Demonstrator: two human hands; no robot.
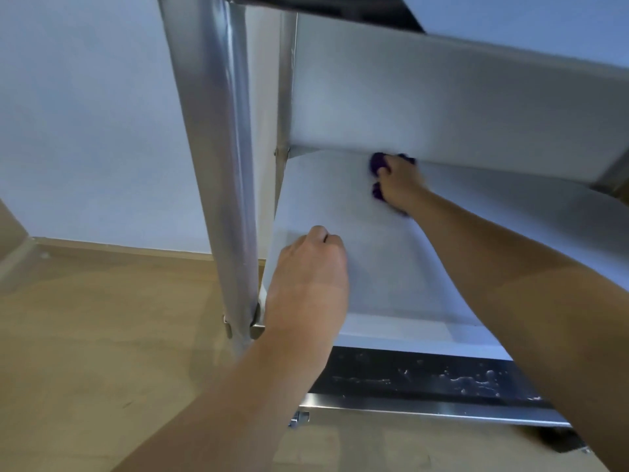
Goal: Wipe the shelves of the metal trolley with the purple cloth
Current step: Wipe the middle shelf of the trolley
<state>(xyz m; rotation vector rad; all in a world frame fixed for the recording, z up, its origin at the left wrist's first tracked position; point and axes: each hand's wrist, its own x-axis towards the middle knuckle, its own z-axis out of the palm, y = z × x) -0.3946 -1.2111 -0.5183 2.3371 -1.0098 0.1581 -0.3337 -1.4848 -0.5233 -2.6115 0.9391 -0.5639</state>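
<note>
The metal trolley fills the right half of the view, with a thick upright post [218, 158] on its left. My right hand [398, 185] reaches far in over the lower shelf [340, 206] and presses the bunched purple cloth [377, 162] onto it, just under the edge of the upper shelf [442, 107]. Only small parts of the cloth show around my fingers. My left hand [311, 267] rests on the near left part of the lower shelf with its fingers curled under and nothing in it.
The shelf's dark front lip [425, 374] is spotted with water drops. A wooden floor [102, 352] lies to the left and below. A pale wall [85, 114] stands behind the trolley. One caster [561, 439] shows at the lower right.
</note>
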